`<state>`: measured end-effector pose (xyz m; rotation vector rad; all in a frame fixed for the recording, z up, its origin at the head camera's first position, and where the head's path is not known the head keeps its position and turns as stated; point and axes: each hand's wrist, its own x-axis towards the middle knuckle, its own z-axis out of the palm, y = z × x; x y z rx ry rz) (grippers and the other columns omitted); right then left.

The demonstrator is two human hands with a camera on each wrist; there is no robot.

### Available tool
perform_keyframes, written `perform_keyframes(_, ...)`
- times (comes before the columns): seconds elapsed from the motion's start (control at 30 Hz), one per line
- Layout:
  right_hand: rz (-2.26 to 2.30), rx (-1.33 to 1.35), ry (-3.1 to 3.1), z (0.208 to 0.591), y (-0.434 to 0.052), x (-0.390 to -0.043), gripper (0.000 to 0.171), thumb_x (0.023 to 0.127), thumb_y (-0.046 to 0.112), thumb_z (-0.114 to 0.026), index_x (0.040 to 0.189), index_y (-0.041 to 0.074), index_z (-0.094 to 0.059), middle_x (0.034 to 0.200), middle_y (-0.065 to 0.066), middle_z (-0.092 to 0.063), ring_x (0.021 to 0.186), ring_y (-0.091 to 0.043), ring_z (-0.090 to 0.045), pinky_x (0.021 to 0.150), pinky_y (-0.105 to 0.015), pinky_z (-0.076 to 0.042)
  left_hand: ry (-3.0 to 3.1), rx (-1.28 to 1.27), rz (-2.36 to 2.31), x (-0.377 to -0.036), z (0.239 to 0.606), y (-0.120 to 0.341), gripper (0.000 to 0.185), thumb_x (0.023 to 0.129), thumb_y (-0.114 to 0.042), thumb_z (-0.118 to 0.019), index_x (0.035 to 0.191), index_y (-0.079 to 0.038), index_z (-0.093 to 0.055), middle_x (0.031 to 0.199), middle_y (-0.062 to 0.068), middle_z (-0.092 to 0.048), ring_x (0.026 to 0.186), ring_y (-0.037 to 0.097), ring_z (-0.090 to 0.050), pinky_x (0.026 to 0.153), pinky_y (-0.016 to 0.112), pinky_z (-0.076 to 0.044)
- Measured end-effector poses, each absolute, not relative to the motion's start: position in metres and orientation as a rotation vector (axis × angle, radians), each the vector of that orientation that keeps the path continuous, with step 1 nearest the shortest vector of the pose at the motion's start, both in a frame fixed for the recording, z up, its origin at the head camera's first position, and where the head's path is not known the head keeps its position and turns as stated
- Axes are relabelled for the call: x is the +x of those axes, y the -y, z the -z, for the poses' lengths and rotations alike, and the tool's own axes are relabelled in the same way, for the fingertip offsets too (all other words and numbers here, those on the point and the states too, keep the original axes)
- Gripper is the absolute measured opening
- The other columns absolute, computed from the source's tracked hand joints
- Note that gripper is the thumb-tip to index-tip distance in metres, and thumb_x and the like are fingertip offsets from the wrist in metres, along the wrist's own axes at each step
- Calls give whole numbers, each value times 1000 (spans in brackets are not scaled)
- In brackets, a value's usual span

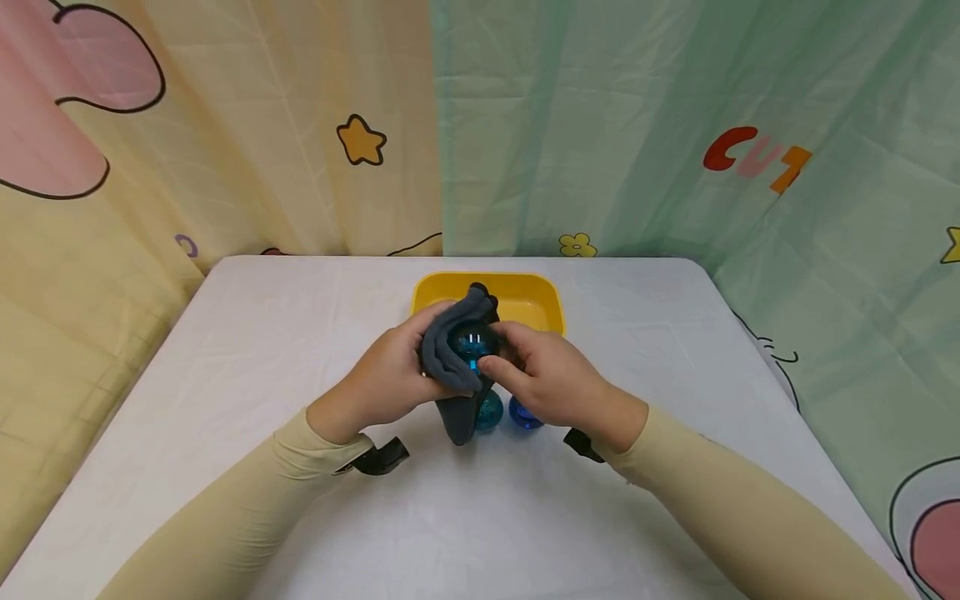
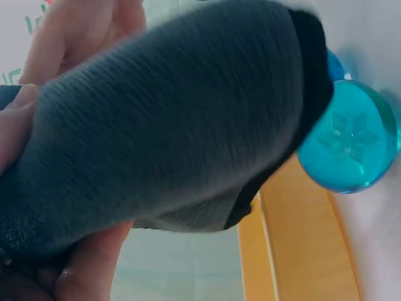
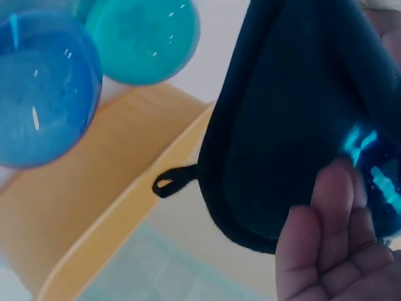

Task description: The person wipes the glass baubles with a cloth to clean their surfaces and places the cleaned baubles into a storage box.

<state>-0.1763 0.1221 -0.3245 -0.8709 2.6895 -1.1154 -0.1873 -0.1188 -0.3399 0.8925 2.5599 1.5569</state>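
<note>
A dark grey cloth [image 1: 442, 354] with a black edge is folded around a shiny dark teal-blue ball [image 1: 474, 337]. My left hand [image 1: 382, 371] grips the cloth from the left, so the ball rests in its fold. On the other side my right hand [image 1: 555, 375] holds the ball between thumb and fingers. The right wrist view shows the cloth's hanging loop [image 3: 175, 180] and a glint of the ball [image 3: 379, 179] by the fingertips. Below the hands, a teal ball [image 1: 491, 411] and a blue ball [image 1: 522, 413] lie on the table, the teal one partly behind the cloth.
Behind the hands stands a yellow tray [image 1: 553, 304] on the white-covered table [image 1: 300, 300]. In the left wrist view the teal ball [image 2: 348, 138] has a flower-like pattern. Printed curtains [image 1: 510, 125] hang along the table's back and sides.
</note>
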Motion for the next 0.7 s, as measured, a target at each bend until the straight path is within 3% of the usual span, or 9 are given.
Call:
perform_keyframes(0.13,944,-996,-2777,323,-122,-174,75,104,31,-69,163,8,-30,126,-5,-73,100,-16,-73,90,-35,-63,-2584,887,-1557,-188,340,120,85,81,-14,-93,154,-17,-49,146,3,-64,134,25,-60,116,55,-47)
perform_keyframes(0.23,765,-1124,-2879,322,-122,-174,78,101,27,-73,164,11,-29,137,-8,-70,111,-21,-74,98,-40,-61,-2580,867,-1570,-188,340,121,86,81,-14,-93,155,-16,-48,148,3,-63,136,25,-60,116,55,-47)
perform_keyframes(0.47,518,-1363,-3077,323,-125,-177,66,96,21,-79,153,8,-48,107,-6,-77,89,-22,-72,86,-37,-63,-2536,842,-1596,-189,340,120,83,84,-16,-91,154,-18,-48,147,0,-63,135,21,-60,117,53,-47)
perform_keyframes(0.57,556,-1269,-3043,321,-124,-177,68,97,26,-78,154,7,-46,106,-5,-78,90,-19,-73,87,-36,-63,-2534,851,-1597,-188,339,119,83,83,-15,-91,154,-18,-48,147,2,-63,135,23,-60,115,54,-48)
perform_keyframes(0.7,814,-988,-2859,321,-122,-177,65,102,32,-71,154,4,-43,98,1,-76,82,-13,-68,79,-31,-61,-2542,870,-1576,-186,339,118,86,82,-14,-92,155,-17,-47,147,4,-63,136,25,-60,113,54,-51)
